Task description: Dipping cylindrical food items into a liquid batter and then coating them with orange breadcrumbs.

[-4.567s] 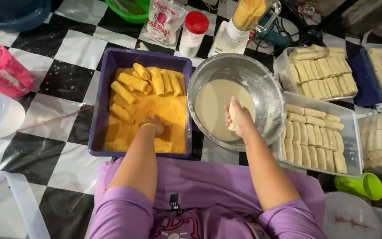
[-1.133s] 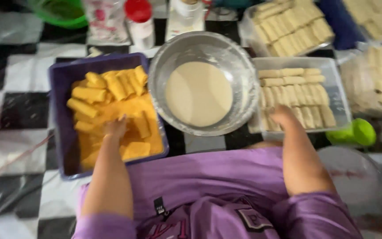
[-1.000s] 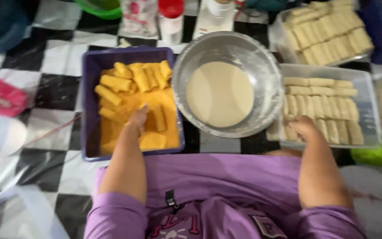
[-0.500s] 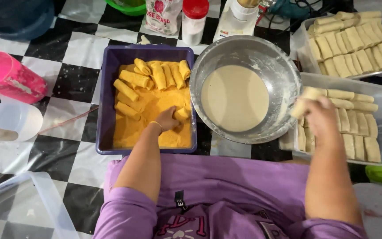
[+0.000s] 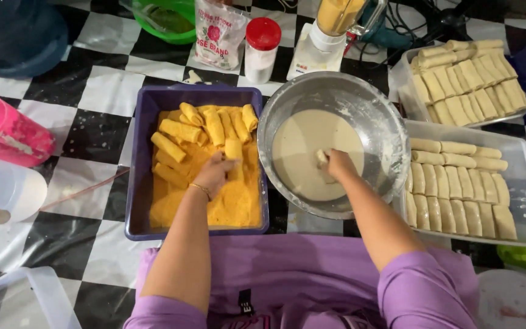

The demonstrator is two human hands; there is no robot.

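Observation:
My left hand (image 5: 215, 174) rests in the purple tray (image 5: 136, 176) of orange crumbs, fingers closed around a crumb-coated roll (image 5: 234, 150). Several coated rolls (image 5: 181, 131) lie along the tray's far side. My right hand (image 5: 337, 164) is down in the metal bowl (image 5: 372, 103) of pale batter (image 5: 299, 152), gripping a pale roll (image 5: 322, 159) that touches the batter. A clear tray (image 5: 522, 183) of uncoated pale rolls (image 5: 452, 195) sits just right of the bowl.
Another tray of pale rolls (image 5: 467, 79) stands at the back right. A blender (image 5: 330, 30), red-lidded jar (image 5: 261, 49), printed bag (image 5: 219, 30) and green bowl (image 5: 165, 18) line the back. A pink jug (image 5: 4, 131) lies left. Black-and-white checkered floor (image 5: 98, 91) lies under plastic.
My right hand carried a pale roll from the right tray leftward into the batter bowl. My left hand stayed in the crumb tray, shifting a coated roll slightly.

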